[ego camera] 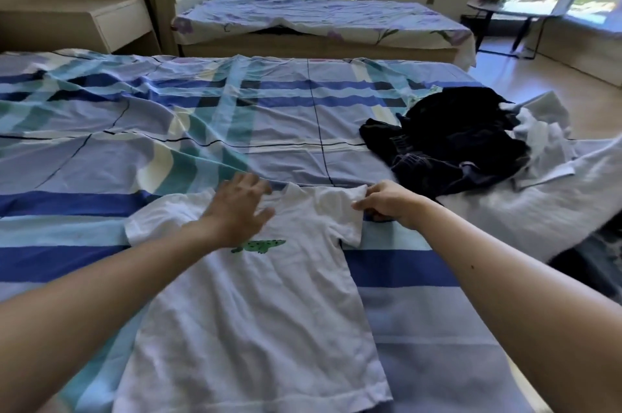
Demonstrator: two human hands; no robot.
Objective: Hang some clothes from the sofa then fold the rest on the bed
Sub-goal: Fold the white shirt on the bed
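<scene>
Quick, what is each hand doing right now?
Left hand: open, fingers spread over the white T-shirt.
Right hand: closed, pinching the T-shirt's sleeve.

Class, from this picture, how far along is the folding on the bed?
Done: the white T-shirt with a green crocodile print lies spread flat on the blue striped bed sheet; no folded piece shows. In hand: the right hand pinches its sleeve, the left hand spread open near the collar. Left: the heap of black clothes and the pale grey garment beside it.
</scene>
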